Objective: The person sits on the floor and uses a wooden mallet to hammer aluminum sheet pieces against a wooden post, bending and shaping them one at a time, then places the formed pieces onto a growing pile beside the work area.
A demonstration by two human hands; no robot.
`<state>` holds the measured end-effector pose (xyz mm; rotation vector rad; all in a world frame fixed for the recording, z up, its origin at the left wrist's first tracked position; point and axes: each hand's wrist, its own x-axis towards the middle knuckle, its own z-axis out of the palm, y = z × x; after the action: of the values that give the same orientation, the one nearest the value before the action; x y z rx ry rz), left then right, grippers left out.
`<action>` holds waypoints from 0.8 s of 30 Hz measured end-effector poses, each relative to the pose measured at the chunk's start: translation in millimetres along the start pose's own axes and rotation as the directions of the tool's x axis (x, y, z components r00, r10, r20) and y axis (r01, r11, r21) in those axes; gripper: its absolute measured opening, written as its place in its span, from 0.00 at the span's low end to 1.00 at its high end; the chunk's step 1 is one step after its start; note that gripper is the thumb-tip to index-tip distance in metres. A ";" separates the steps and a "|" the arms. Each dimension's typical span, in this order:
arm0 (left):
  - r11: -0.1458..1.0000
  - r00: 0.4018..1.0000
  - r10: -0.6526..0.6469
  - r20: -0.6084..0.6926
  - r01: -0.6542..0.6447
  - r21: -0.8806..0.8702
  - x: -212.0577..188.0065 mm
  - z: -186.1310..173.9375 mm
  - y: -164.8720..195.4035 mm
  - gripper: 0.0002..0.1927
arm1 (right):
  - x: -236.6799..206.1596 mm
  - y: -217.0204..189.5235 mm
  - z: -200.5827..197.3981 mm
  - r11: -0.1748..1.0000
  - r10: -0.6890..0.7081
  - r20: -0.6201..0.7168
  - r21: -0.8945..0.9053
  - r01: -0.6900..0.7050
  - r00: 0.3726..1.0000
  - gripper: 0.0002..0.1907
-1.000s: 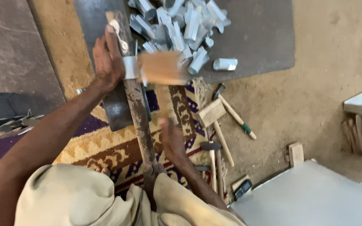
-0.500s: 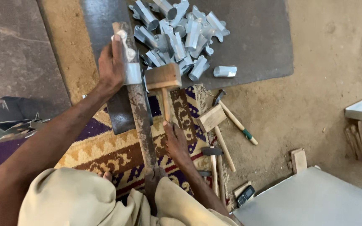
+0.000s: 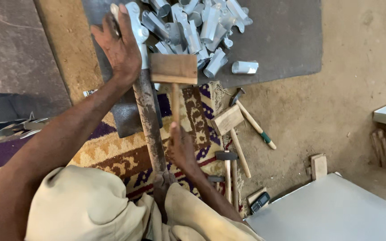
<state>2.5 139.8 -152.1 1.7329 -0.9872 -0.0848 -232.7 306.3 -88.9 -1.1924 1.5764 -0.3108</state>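
Note:
My left hand (image 3: 120,44) presses down on a bent piece of shiny sheet metal (image 3: 137,27) that sits on the far end of a long rusty iron bar (image 3: 148,120). My right hand (image 3: 182,147) grips the handle of a wooden mallet (image 3: 174,69), whose block head hovers just right of the bar, close to the metal piece. The bar runs from my lap away from me over a patterned rug (image 3: 112,151).
A heap of bent sheet-metal pieces (image 3: 197,27) lies on a dark mat (image 3: 282,40) ahead. A second wooden mallet (image 3: 228,122), hammers (image 3: 251,118) and a phone (image 3: 260,203) lie on the dirt floor to the right. A grey metal sheet (image 3: 331,209) sits at lower right, metal scraps (image 3: 5,129) at left.
The camera has closed in on the work. The mallet head has stayed beside the bar near the metal piece, and my left hand keeps holding the piece on the bar.

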 end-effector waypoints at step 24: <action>0.628 0.732 -0.242 0.636 0.618 -0.473 -11.5 -48.8 24.3 0.53 | -28.7 25.7 -20.2 0.973 -0.080 -0.124 0.207 0.104 0.989 0.14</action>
<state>5.7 182.6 -116.7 1.2321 -0.7138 -1.1744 -265.8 333.9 -82.7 -1.0982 1.5446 -0.6036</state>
